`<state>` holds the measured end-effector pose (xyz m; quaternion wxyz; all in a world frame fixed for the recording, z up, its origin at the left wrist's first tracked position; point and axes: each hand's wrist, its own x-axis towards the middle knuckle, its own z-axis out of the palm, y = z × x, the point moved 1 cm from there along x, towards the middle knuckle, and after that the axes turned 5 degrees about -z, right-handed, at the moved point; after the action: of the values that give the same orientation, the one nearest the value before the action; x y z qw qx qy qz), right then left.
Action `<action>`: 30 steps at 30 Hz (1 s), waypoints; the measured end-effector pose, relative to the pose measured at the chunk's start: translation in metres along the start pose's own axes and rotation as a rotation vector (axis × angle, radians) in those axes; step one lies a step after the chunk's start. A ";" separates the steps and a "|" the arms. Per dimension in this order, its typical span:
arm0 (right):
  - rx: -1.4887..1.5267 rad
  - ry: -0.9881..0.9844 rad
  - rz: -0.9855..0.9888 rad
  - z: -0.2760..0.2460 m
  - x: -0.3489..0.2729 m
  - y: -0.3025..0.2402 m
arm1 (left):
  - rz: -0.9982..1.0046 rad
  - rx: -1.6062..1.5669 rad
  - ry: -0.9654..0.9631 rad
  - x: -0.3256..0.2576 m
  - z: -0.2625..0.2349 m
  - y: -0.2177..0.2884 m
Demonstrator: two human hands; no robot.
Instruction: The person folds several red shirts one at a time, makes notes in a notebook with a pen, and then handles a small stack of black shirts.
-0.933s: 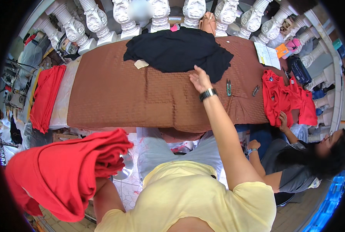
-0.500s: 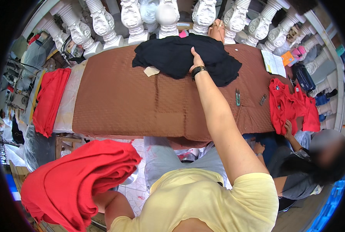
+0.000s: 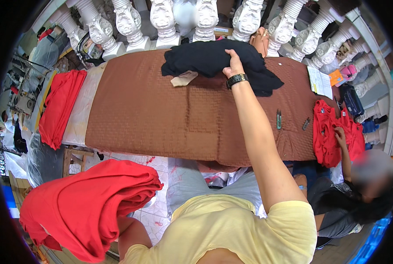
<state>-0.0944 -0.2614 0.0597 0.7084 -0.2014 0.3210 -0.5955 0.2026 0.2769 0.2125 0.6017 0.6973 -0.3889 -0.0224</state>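
Note:
A thick stack of folded red cloth (image 3: 90, 202) is draped over my left forearm at the lower left. It covers my left hand, so those fingers do not show. My right arm reaches straight across the brown table. At the far edge, my right hand (image 3: 234, 67) grips the near side of a crumpled black cloth (image 3: 205, 59), thumb on top and the other fingers mostly hidden. Under the black cloth's left part, a small beige scrap (image 3: 184, 78) pokes out.
On the brown-covered table (image 3: 152, 119) lie green thread snips (image 3: 278, 119) and a smaller dark pair (image 3: 306, 123). More red cloth (image 3: 62, 108) lies at the left end. At right a co-worker's hand (image 3: 340, 136) touches red garments (image 3: 325, 132). White balusters (image 3: 163, 22) line the back.
My view has shifted slightly, moving the table rightward in it. The near edge of the black cloth is pulled up around my right hand. The co-worker's hand has moved farther up the red garments.

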 end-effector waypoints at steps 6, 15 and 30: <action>0.114 -0.287 -0.053 0.019 -0.147 -0.056 | 0.027 -0.001 -0.004 0.004 0.007 0.011; -0.034 -0.008 -0.057 -0.072 -0.340 -0.012 | 0.153 -0.139 -0.024 0.036 0.055 0.035; -0.279 -0.103 0.167 -0.143 -0.345 -0.005 | 0.513 -0.621 -0.302 0.214 0.344 0.136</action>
<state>-0.2265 0.0868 0.0345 0.7360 -0.3008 0.3793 -0.4732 0.1104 -0.1237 0.3276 0.7053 0.3529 -0.6082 -0.0900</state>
